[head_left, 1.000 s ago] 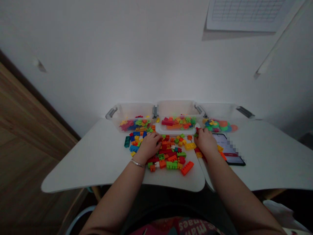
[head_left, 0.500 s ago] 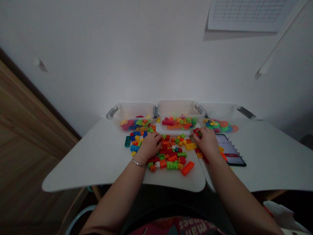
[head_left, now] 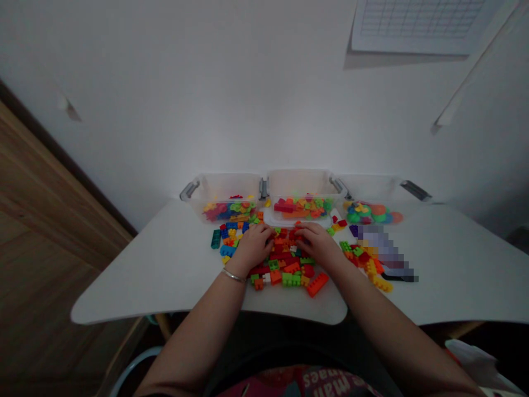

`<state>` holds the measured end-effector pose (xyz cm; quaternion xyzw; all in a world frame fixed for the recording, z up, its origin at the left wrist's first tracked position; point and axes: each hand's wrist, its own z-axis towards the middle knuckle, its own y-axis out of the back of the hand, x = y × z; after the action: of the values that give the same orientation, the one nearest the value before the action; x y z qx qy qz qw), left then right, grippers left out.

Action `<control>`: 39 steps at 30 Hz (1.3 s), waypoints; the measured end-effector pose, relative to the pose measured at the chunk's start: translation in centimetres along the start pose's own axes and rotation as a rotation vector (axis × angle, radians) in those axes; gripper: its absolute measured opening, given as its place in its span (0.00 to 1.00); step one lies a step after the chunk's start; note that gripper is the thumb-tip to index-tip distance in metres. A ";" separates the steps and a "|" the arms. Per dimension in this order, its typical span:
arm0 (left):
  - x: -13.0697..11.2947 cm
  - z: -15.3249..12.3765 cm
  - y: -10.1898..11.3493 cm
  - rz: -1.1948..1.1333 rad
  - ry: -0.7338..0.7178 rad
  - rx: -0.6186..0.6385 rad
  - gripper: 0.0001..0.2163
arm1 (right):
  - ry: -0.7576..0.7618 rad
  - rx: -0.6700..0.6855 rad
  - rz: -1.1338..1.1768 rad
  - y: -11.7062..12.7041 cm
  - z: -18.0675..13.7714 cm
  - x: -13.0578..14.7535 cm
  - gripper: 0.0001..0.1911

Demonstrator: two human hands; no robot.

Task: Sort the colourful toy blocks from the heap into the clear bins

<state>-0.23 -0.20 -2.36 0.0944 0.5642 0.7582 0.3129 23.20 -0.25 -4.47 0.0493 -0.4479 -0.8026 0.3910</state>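
Note:
Colourful plastic building bricks lie in a loose pile on the white table, mostly red, orange and green in the middle. Blue and teal bricks sit at the pile's left. My left hand rests on the left side of the pile with its fingers curled down. What is under those fingers is hidden. Over the pile's upper right, my right hand has its fingers bent and close together, with a small orange brick at the fingertips. A separate group of bricks lies right of my right wrist.
Three clear boxes stand along the wall: a left box, a middle box and a right box, each with coloured pieces inside. A phone, partly blurred out, lies at right. A gap between two tabletops runs under my right forearm.
My right hand has moved left from the right-hand group to the main pile. Red pieces that were at its fingers now lie on the table. My left hand has stayed in place.

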 end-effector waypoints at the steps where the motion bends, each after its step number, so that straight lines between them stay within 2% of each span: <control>1: 0.0 0.0 0.0 0.004 -0.003 0.001 0.09 | 0.003 0.011 -0.005 -0.1 -0.1 -0.1 0.09; 6: 0.1 0.0 -0.1 0.017 -0.006 -0.006 0.09 | 0.007 -0.020 -0.029 0.2 -0.3 -0.1 0.09; 11: 0.1 0.0 0.0 0.014 0.003 0.007 0.09 | -0.117 -0.068 -0.133 1.8 -0.9 0.3 0.11; 18: 0.1 0.0 -0.1 -0.015 -0.006 -0.008 0.10 | -0.276 0.025 -0.309 2.7 -1.7 -0.2 0.15; 25: 0.0 0.1 0.0 0.000 -0.004 0.003 0.09 | -0.275 0.071 -0.294 2.0 -0.9 0.4 0.18; 31: 0.0 0.1 0.1 -0.005 0.000 0.004 0.10 | -0.249 0.016 -0.224 1.3 -0.7 0.3 0.12; 39: 0.0 0.0 0.1 -0.005 0.005 0.004 0.10 | -0.316 -0.039 -0.160 1.3 -1.1 0.2 0.14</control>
<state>-0.26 -0.17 -2.28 0.0918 0.5668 0.7564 0.3133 24.31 -1.51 -4.04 -0.0497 -0.4826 -0.8375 0.2515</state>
